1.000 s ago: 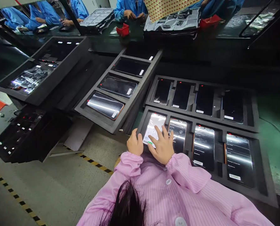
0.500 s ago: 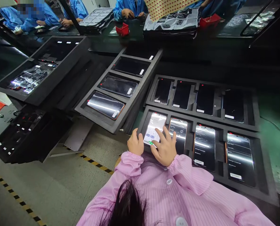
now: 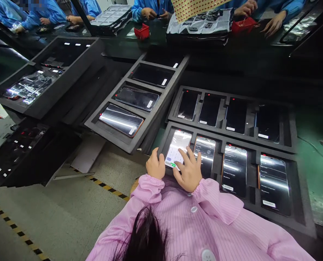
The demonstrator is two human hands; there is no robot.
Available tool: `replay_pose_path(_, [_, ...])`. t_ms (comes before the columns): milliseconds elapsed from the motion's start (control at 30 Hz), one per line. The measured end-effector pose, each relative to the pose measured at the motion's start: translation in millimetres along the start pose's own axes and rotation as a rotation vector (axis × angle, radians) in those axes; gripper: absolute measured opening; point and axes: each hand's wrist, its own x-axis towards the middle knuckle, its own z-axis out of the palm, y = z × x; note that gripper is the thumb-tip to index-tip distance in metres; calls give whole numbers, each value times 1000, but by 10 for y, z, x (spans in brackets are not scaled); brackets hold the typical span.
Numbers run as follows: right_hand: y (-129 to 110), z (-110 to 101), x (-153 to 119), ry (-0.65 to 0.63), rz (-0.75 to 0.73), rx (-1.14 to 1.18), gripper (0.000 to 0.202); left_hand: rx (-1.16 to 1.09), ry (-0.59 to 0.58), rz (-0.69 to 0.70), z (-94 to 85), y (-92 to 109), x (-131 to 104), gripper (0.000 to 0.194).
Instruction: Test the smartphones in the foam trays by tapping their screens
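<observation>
A smartphone [image 3: 175, 146] with a bright dial pad on its screen lies in the left slot of the near foam tray [image 3: 255, 152]. My right hand [image 3: 189, 170] is over that phone's lower right part, fingers spread and fingertips at the keypad; whether they press the glass I cannot tell. Beside the phone's lower left side rests my left hand [image 3: 155, 166], thumb and fingers apart, at the tray's edge. Partly behind my right hand is a second phone [image 3: 205, 150] showing a dark menu. Two more phones, a middle one [image 3: 234, 170] and a right one [image 3: 275, 185], show similar menus.
Behind the near tray is another foam tray [image 3: 223, 132] of dark phones. A slanted tray [image 3: 115, 139] of phones stands to the left, and a deep foam box [image 3: 66, 87] farther left. Co-workers in blue sleeves [image 3: 138, 11] sit across the bench near red bins [image 3: 142, 32].
My right hand has shifted slightly left and down over the keypad, and fewer keys look highlighted. A co-worker's hands have come into view at the upper right.
</observation>
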Motion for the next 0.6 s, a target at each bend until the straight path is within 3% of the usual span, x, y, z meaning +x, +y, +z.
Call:
replay_pose_path(133, [-43,14,37,-88,-37,31,35,-8,-2,-4,-3,1,1,41])
replay_pose_path(367, [95,-45,-45,151,35,144,23,-4,12,1,0,0,1,40])
replay_pose_path(600, [247,-74,-22,98,171,200,14,-6,19,3,-11,14,5,40])
